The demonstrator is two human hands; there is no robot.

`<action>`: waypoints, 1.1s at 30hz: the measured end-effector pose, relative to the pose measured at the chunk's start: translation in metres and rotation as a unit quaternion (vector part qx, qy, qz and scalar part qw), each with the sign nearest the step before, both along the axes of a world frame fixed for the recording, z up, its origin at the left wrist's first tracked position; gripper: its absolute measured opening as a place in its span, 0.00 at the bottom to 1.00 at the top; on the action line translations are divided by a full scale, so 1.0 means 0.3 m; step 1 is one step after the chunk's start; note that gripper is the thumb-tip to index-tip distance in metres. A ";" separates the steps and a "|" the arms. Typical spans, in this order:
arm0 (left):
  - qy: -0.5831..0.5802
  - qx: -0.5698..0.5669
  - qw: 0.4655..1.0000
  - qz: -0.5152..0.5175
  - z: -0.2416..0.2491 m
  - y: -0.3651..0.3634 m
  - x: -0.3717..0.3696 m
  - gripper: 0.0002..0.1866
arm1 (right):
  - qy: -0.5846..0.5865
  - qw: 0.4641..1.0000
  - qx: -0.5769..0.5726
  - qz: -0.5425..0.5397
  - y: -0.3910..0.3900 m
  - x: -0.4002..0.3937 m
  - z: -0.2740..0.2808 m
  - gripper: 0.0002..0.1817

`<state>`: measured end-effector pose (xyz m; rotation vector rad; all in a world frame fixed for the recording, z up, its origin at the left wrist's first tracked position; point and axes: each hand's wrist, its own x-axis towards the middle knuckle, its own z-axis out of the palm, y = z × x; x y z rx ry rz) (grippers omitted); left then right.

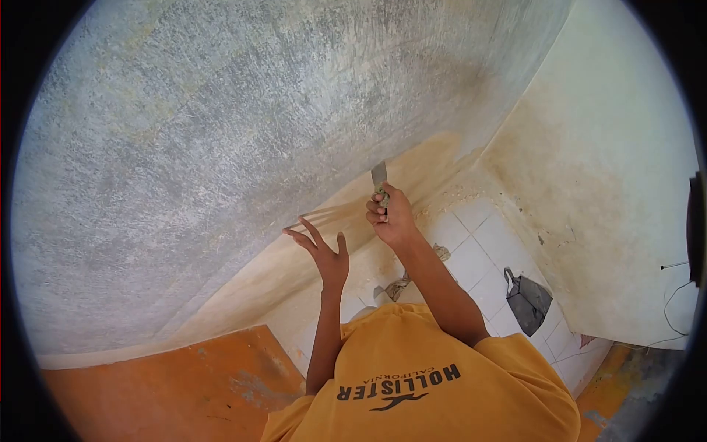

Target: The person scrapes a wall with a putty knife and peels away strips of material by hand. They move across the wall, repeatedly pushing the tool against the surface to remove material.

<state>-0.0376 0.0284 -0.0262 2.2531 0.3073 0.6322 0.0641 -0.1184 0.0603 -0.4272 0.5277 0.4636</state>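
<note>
My right hand (392, 215) is wrapped round the handle of a scraper (379, 175), whose flat metal blade points up against the wall. The blade lies near the border between the rough grey surface (243, 140) and the smoother beige strip (420, 166) below it. To the left, my left hand (322, 254) has its fingers spread, with the fingertips at or close to the wall near the same border. Nothing is held in it.
A dark grey dustpan-like object (528, 300) lies on the white floor tiles (471, 261). Crumpled material (398, 286) is by the wall's foot. An orange surface (169, 383) is at lower left. A pale side wall (611, 162) stands right, with a thin cable (667, 309).
</note>
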 end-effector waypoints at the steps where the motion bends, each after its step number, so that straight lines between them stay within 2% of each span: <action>1: -0.004 -0.005 1.000 -0.001 0.000 -0.001 0.009 0.54 | -0.010 1.000 0.014 0.016 -0.003 -0.012 0.007 0.08; 3: -0.006 0.001 1.000 0.001 0.003 -0.004 0.014 0.54 | -0.031 0.998 0.041 0.045 -0.014 -0.039 0.028 0.09; 6: -0.002 0.010 1.000 0.002 -0.001 -0.007 0.011 0.54 | -0.003 0.999 0.033 0.000 0.008 -0.007 -0.008 0.09; 9: -0.009 -0.003 1.000 -0.008 0.002 -0.010 0.016 0.54 | -0.012 1.000 0.004 0.022 -0.008 -0.025 0.004 0.09; 12: 0.000 0.010 1.000 -0.002 0.005 -0.007 0.019 0.54 | -0.070 0.997 0.013 0.044 -0.023 -0.065 0.064 0.09; 14: 0.007 0.011 1.000 0.001 0.000 -0.010 0.003 0.54 | -0.007 0.999 0.047 0.013 -0.025 0.018 -0.049 0.09; 16: 0.001 -0.002 1.000 -0.009 0.003 -0.005 0.007 0.54 | 0.022 0.998 0.055 -0.010 -0.034 0.036 -0.043 0.10; 21: 0.022 0.072 0.997 -0.012 0.002 0.027 -0.006 0.52 | -0.016 0.999 0.028 -0.006 -0.032 0.016 0.056 0.14; 23: 0.033 0.078 0.996 -0.006 -0.013 0.024 -0.014 0.51 | 0.032 0.998 0.053 -0.008 -0.047 0.095 -0.129 0.12; 26: 0.040 0.073 0.996 -0.005 -0.029 0.043 0.024 0.51 | 0.031 0.997 0.074 0.013 -0.078 0.083 -0.142 0.11; 30: 0.069 0.061 0.996 -0.006 -0.049 0.044 0.011 0.53 | -0.025 0.995 0.092 0.032 -0.066 0.006 -0.003 0.12; 32: 0.063 0.067 0.996 -0.001 -0.055 0.034 0.027 0.53 | 0.022 0.995 0.091 0.016 -0.068 0.075 -0.129 0.12; 33: 0.056 0.073 0.996 0.004 -0.060 0.026 0.036 0.53 | 0.045 0.995 0.091 0.008 -0.063 0.088 -0.122 0.11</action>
